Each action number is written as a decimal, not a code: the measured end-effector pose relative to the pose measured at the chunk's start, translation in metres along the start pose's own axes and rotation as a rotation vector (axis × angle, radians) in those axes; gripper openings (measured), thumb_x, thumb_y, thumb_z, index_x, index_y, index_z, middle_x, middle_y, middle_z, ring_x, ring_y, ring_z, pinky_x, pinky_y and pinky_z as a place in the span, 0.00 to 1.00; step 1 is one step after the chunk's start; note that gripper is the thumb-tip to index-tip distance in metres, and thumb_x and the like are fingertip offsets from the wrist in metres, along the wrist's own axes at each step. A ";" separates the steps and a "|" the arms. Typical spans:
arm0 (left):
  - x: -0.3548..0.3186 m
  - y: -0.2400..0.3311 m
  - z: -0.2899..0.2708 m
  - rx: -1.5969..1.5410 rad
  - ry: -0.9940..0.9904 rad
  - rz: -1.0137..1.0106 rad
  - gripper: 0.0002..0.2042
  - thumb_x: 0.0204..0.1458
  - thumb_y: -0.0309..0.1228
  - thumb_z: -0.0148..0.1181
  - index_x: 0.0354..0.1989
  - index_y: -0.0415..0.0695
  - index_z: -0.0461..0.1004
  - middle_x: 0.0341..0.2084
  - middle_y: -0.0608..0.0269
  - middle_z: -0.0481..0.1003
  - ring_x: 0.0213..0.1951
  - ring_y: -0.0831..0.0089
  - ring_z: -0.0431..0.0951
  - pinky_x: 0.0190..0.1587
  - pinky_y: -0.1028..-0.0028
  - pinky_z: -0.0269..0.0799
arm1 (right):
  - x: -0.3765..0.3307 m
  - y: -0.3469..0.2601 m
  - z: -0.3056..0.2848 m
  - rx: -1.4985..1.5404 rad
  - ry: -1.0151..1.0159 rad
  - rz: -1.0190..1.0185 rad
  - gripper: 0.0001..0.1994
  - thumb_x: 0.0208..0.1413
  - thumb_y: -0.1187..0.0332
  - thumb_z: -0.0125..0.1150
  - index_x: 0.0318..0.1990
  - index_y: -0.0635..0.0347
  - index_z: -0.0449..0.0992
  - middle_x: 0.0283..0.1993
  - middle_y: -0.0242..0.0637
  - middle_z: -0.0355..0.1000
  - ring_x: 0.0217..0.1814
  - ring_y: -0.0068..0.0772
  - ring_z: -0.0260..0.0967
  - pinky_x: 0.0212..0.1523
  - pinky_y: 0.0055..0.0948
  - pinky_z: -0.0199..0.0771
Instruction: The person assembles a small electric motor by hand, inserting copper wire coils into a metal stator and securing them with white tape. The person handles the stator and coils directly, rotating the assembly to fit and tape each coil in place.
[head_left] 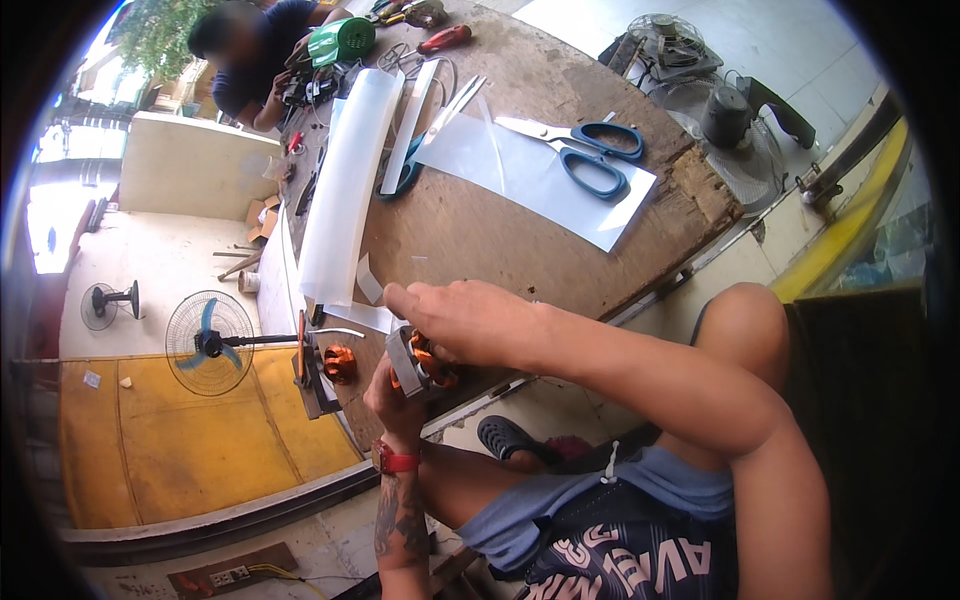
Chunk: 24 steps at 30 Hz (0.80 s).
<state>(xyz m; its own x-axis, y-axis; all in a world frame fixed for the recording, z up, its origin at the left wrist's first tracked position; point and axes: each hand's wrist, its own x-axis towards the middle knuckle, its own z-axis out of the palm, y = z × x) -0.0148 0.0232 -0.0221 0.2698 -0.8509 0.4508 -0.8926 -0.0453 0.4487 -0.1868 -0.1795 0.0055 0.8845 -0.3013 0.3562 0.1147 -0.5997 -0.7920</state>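
My left hand (388, 392), with a red watch on its wrist, is wrapped round a motor stator (404, 362) with a grey metal core and copper-orange windings. Over its upper side curls my right hand (455, 315), fingers pressed together; whatever lies between its fingertips is hidden. A small piece of clear film (370, 280) lies just beyond the right fingertips. Left of the stator, on the table, sits a second copper-orange wound part (340, 364).
The wooden table (480, 240) holds a rolled translucent sheet (350, 190), a flat film sheet (480, 155), and two blue-handled scissors (595, 160). A red screwdriver (445, 39) and green motor housing (342, 41) lie far off, near another person (262, 60). Fans stand left (210, 342) and right (725, 115).
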 end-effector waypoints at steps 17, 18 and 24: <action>0.010 -0.001 0.001 -0.391 0.004 -0.195 0.12 0.57 0.16 0.58 0.48 0.34 0.78 0.38 0.65 0.82 0.40 0.78 0.80 0.45 0.74 0.76 | -0.030 0.002 0.013 -0.086 0.229 -0.088 0.13 0.57 0.66 0.67 0.49 0.57 0.81 0.42 0.44 0.77 0.46 0.48 0.79 0.47 0.42 0.82; 0.009 -0.003 -0.001 -0.428 -0.017 -0.194 0.12 0.60 0.18 0.57 0.51 0.35 0.78 0.42 0.65 0.82 0.43 0.77 0.80 0.48 0.73 0.77 | -0.028 0.002 0.014 -0.099 0.213 -0.086 0.13 0.57 0.66 0.67 0.49 0.57 0.81 0.41 0.43 0.77 0.46 0.47 0.80 0.47 0.42 0.82; 0.003 -0.004 0.005 -0.285 0.046 -0.165 0.15 0.60 0.15 0.52 0.54 0.34 0.78 0.42 0.63 0.82 0.42 0.76 0.80 0.47 0.72 0.76 | -0.023 0.003 0.019 -0.200 0.251 -0.161 0.10 0.57 0.68 0.66 0.45 0.59 0.79 0.39 0.41 0.78 0.43 0.45 0.81 0.45 0.40 0.83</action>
<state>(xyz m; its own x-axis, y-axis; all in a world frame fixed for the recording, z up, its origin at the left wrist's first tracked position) -0.0124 0.0187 -0.0262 0.4240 -0.8196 0.3854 -0.7001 -0.0267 0.7135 -0.1982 -0.1602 -0.0143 0.7205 -0.3491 0.5992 0.1312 -0.7799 -0.6121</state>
